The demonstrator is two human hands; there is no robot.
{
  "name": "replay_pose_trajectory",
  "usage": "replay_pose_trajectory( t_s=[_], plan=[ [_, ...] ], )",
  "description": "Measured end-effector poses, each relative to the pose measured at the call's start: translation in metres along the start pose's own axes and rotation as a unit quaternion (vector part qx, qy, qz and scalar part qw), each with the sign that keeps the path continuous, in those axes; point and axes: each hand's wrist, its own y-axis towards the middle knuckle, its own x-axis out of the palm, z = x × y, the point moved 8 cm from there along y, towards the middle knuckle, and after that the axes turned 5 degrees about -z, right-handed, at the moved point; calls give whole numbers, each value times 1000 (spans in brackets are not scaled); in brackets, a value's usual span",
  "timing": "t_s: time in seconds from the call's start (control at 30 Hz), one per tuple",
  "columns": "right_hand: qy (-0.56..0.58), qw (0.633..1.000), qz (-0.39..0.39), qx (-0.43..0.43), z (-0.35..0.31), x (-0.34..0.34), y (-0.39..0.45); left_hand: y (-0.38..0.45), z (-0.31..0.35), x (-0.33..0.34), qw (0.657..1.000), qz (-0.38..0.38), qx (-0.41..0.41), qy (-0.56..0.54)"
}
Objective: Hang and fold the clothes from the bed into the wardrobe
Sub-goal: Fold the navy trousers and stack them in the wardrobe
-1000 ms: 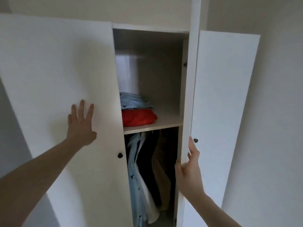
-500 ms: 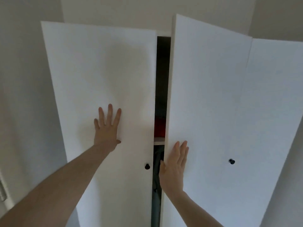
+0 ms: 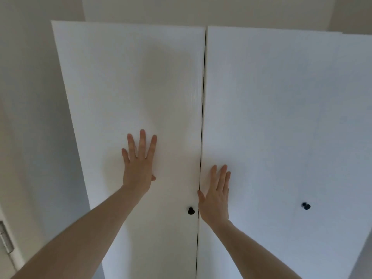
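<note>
The white wardrobe fills the view with both doors closed and only a thin dark seam between them. My left hand [image 3: 138,164] presses flat on the left door [image 3: 128,81], fingers straight and spread. My right hand [image 3: 216,196] lies flat on the right door [image 3: 281,109] just beside the seam, fingers straight. A small black knob [image 3: 190,210] sits on the left door between my hands. The clothes inside are hidden behind the doors.
A second black knob [image 3: 306,206] sits further right on the right panel. A plain wall [image 3: 30,117] stands to the left, with a metal hinge [image 3: 5,238] at the lower left edge. The ceiling shows above the wardrobe.
Both doors have swung closed under my palms; the gap that showed the shelf and hanging clothes has shrunk to a thin seam.
</note>
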Motion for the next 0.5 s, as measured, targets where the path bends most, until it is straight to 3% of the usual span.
replay_pose_trajectory(
  t_s=[0.5],
  plan=[
    [3,1000,0,-11,2,6,12,1,0,3,1000,5,2,-8]
  ],
)
